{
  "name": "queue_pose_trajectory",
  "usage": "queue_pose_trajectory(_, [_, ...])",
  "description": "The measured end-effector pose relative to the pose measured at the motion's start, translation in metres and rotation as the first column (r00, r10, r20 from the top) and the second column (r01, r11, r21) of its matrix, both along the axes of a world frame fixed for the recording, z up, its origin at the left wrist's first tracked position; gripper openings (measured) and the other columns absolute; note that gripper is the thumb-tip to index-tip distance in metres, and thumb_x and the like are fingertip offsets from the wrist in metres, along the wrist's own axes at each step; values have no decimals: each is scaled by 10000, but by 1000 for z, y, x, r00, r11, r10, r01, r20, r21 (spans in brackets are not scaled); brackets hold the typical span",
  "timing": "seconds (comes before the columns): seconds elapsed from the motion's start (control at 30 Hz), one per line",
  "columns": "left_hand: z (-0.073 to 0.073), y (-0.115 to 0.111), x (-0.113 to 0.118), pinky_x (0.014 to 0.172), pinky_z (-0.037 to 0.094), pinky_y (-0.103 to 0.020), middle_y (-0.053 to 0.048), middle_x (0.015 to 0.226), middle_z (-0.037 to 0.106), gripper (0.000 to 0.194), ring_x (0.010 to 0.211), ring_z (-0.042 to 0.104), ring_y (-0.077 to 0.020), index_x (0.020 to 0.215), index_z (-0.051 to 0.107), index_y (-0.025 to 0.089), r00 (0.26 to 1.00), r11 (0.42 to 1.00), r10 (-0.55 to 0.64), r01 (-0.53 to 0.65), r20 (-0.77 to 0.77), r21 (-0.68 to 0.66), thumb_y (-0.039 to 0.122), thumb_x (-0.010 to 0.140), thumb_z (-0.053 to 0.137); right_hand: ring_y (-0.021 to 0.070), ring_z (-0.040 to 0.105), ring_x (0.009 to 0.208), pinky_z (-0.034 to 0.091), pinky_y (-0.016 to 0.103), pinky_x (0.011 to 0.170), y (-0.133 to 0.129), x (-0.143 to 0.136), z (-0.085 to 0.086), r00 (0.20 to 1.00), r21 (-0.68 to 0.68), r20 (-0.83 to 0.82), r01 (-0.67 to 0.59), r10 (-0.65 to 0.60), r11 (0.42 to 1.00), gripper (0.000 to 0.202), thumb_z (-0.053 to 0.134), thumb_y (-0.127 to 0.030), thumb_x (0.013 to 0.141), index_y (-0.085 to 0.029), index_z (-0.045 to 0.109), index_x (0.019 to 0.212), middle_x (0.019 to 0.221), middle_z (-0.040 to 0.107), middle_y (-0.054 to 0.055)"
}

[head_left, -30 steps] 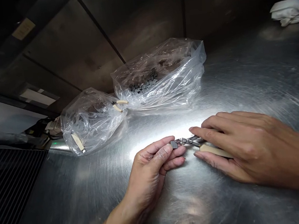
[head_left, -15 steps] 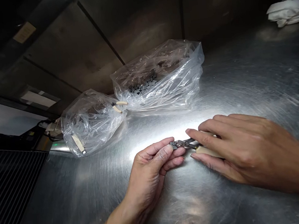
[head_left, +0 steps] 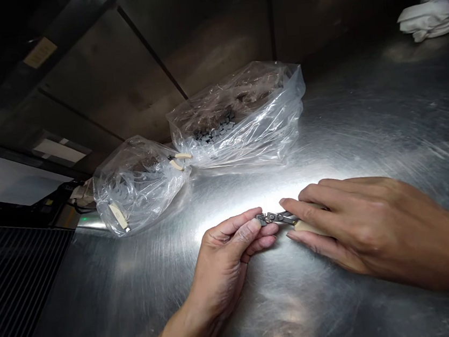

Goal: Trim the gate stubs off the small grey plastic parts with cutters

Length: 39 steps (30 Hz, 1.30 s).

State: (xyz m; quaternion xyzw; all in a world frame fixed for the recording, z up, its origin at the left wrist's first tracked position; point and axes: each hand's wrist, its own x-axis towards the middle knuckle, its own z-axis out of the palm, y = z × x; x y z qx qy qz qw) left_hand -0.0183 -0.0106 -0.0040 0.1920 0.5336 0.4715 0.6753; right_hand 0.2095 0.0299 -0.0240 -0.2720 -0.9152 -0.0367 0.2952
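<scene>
Between thumb and fingertips, my left hand [head_left: 228, 249] pinches a small grey part [head_left: 261, 219], whose exact kind is too small to tell. My right hand [head_left: 360, 223] is closed around the cream handles of a pair of nippers [head_left: 285, 218], partly covering them. The jaws point left and meet the right edge of the grey part. Both hands are just above the metal table, in the middle of the view.
A clear plastic bag [head_left: 268, 125] with many small grey pieces [head_left: 216, 130] lies behind my hands. Left of it is another clear bag [head_left: 141, 189], with a cream-handled tool [head_left: 178, 160] between them. A crumpled white cloth [head_left: 430, 16] lies far right on the metal table [head_left: 386, 134].
The nippers have turned slightly and drawn a little to the right, and their handles look closer together. My left hand keeps its pinch on the grey part almost unmoved.
</scene>
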Motion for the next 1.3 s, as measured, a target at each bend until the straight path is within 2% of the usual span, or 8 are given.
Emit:
queue_pose_trajectory(0.3, [1, -2, -1, 790, 678, -186, -140, 914, 873, 269, 804, 849, -168, 955, 906, 159, 1000, 1000, -7, 7, 13, 16, 209, 731, 1047, 189, 678, 731, 477, 354, 637, 1, 3, 0, 1000, -27, -11, -17, 17, 999, 285, 520, -243, 1152, -76, 737, 1231, 942, 714, 67])
queue_pose_trajectory(0.47, [3, 0, 0, 795, 694, -220, -132, 980, 880, 137, 847, 859, -179, 1008, 894, 146, 999, 999, 41, -41, 24, -12, 62, 904, 864, 184, 688, 716, 452, 340, 604, 6, 7, -3, 999, -15, -32, 34, -34, 999, 280, 559, -277, 1139, -86, 744, 1231, 950, 719, 73])
queue_pose_trajectory(0.57, [3, 1, 0, 786, 693, -217, -140, 938, 874, 148, 833, 858, -178, 975, 887, 124, 999, 999, 48, -47, 17, -27, 31, 965, 772, 196, 679, 724, 451, 357, 625, 6, 6, -4, 999, -8, -29, 16, -16, 1000, 272, 564, -276, 1123, -94, 748, 1207, 989, 731, 90])
queue_pose_trajectory(0.8, [1, 0, 0, 798, 681, -204, -140, 909, 871, 94, 834, 857, -179, 987, 891, 138, 1000, 1000, 25, -25, 12, -4, 84, 917, 861, 194, 633, 721, 438, 362, 659, 4, 3, -3, 1000, 10, 1, 12, -12, 1000, 249, 550, -268, 1118, -106, 735, 1162, 963, 714, 81])
queue_pose_trajectory(1.03, [0, -2, -1, 799, 672, -202, -132, 910, 872, 160, 843, 856, -188, 1007, 890, 132, 1000, 1000, 12, -12, -14, 5, 146, 855, 938, 202, 574, 714, 390, 366, 661, 4, 6, -1, 1000, 33, 27, 13, -14, 999, 170, 566, -294, 1112, -166, 675, 1085, 878, 620, 28])
queue_pose_trajectory(1.3, [2, -1, 1, 786, 667, -186, -137, 889, 870, 146, 787, 847, -163, 980, 897, 146, 1000, 1000, 13, -13, -6, 8, 127, 842, 942, 198, 575, 699, 403, 364, 661, 5, 7, 0, 999, 27, 41, 2, -3, 1000, 164, 566, -274, 1113, -163, 682, 1080, 865, 610, 22])
